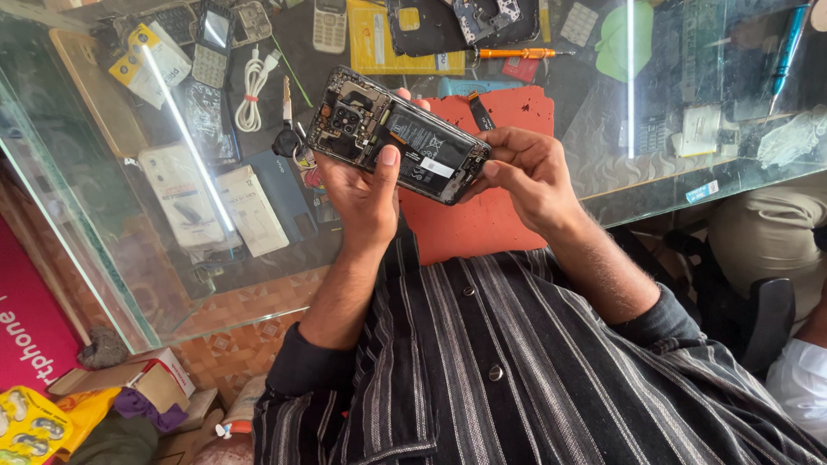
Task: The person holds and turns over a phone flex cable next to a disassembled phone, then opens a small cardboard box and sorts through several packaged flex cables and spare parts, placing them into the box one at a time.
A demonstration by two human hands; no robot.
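Observation:
An opened smartphone [398, 135] with its back cover off shows a black battery, a camera block and circuit boards. My left hand [363, 200] grips it from below, thumb pressed on the battery. My right hand [527, 172] touches the phone's lower right end, fingers curled at its edge. The phone is held above a red work mat [482, 224] on a glass counter [637, 185]. A loose black flex strip [480, 110] lies on the mat just behind the phone.
On the counter lie an orange-handled screwdriver [515, 53], a white cable [251, 83], keypad phones [329, 24], a black phone back cover [431, 27] and a blue tool [786, 53]. Boxed accessories sit under the glass. Another person's leg [767, 232] is at the right.

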